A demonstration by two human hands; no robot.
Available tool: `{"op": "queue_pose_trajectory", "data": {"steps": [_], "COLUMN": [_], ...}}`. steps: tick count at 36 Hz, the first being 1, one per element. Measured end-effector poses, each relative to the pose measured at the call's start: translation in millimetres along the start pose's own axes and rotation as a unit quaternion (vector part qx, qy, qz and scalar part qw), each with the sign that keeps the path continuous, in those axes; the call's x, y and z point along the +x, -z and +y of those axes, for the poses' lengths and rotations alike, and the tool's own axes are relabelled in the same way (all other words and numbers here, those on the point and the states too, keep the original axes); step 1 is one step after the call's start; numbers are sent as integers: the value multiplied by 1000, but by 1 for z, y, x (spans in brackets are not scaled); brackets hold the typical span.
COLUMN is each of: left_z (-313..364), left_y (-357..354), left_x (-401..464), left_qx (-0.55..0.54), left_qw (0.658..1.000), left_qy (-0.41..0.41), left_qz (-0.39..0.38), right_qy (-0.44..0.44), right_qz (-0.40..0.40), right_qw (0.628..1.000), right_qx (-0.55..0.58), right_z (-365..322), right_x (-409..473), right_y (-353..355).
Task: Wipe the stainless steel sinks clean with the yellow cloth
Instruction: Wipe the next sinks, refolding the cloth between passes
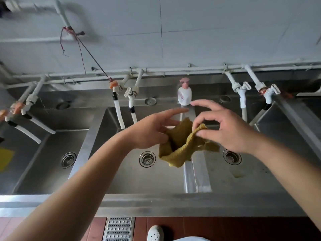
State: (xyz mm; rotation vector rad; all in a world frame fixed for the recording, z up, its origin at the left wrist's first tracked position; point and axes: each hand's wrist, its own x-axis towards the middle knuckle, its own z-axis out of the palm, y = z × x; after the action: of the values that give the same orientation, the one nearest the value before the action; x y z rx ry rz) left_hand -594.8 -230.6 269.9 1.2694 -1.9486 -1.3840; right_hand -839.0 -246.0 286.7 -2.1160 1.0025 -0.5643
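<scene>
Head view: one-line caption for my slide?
Both hands, left hand and right hand, hold the yellow cloth above the steel sinks.

no readable text anywhere, soap bottle [184, 94] label too blurred to read

Communal washroom: steel sinks [139, 181], wall taps [131, 99].

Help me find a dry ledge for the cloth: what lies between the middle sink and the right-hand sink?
In the head view, a raised steel divider separates the middle sink from the right sink. A soap bottle stands at its far end; the yellow cloth hangs above it.
</scene>
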Motion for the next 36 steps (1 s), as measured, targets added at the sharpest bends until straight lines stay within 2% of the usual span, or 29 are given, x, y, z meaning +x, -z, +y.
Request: {"op": "queue_pose_trajectory", "data": {"steps": [5,13,17,23,25,29,31,34,36], "left_z": [19,0,-10,-26,-31,-51,-63,-74,-77], "left_y": [14,13,13,12,11,-3,-7,-6,-2], "left_x": [1,-2,0,8,10,15,16,20,23], "left_qx": [-1,-94,-122,-124,-91,-51,-72,-158,-207], "left_qw": [999,995,991,988,992,998,996,978,967], "left_qy": [-27,-41,-37,-32,-21,12,54,135,145], "left_qz": [-23,6,43,90,83,22,20,27,40], "right_qy": [7,-10,-25,-61,-55,-43,-44,-60,-84], "right_qz": [-43,-67,-30,88,111,147,169,179,189], "right_qw": [998,994,995,991,988,985,983,982,978], "right_qx": [55,87,94,85,90,80,54,18,10], "right_z": [-13,-6,1,11,12,13,16,25,32], "right_x": [21,21,18,16,16,16,16,9,2], "right_y": [6,-19,-32,-46,-46,-43,-41,-40,-42]}}
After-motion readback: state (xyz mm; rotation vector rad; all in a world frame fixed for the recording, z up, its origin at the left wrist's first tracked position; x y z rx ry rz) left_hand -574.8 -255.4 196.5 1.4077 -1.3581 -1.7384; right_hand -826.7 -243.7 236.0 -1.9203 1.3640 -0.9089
